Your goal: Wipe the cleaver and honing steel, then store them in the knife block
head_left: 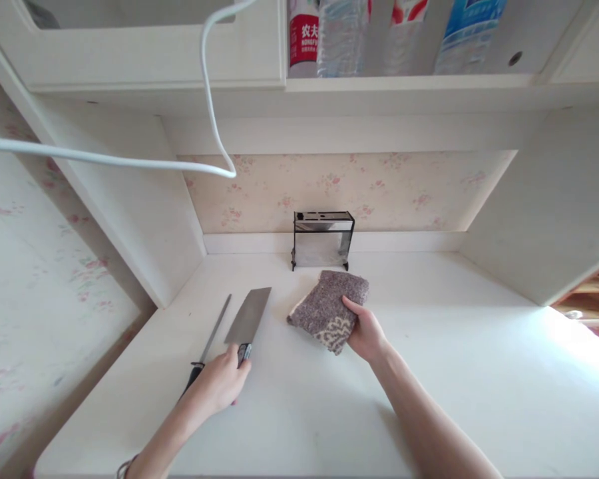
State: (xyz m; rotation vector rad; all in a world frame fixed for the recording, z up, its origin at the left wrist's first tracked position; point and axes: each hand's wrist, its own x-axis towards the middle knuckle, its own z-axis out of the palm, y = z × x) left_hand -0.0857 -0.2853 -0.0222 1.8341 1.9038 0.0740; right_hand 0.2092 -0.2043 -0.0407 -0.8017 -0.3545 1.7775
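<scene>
My left hand [225,380] is closed around the dark handle of a cleaver [250,315], whose wide blade points away from me over the white counter. To the left of it lies a sharpening steel [215,330] with a black handle, partly hidden by my left forearm. My right hand [367,332] grips the right edge of a folded grey-brown cloth [324,307] with a pale pattern at its lower corner, the thumb on top. Behind the cloth stands a knife rack [323,239] with a slotted black top and clear sides.
The white counter [299,426] runs between side panels beneath a cabinet. Several plastic bottles [342,36] stand on the shelf above. A white cable [214,113] hangs across the upper left. Floral wallpaper [329,189] covers the back wall.
</scene>
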